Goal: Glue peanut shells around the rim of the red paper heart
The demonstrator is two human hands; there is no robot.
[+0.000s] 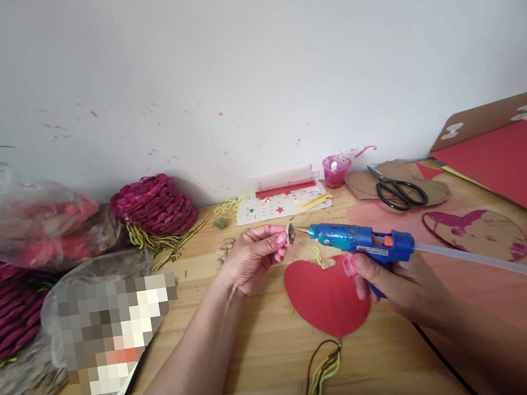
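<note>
Glue gun (359, 242), blue, sits mid-table in the head view, held just above the wood in R hand (400, 286), fingers wrapped tight round the grip, one on the trigger; nozzle points left & touches a small brown piece (291, 233). That piece is pinched btwn thumb & fingertips of L hand (253, 258), the other fingers curled in. Clear glue stick (501, 264) juts from the gun's back end out to the right; black cord (440, 356) runs down toward the near edge. Red paper heart (326, 297) lies flat on the table (266, 349) just below & btwn both hands, w/ a loop of yellow-green string (322, 370) at its tip. Far side by the wall: scissors (399, 192) on brown card, pink cup (336, 170), sheet w/ star stickers (279, 205). Right: cardboard heart (477, 235) smeared purple, big red sheet (522, 172). Left: stacked pink woven baskets (156, 207), plastic bag (24, 220).
</note>
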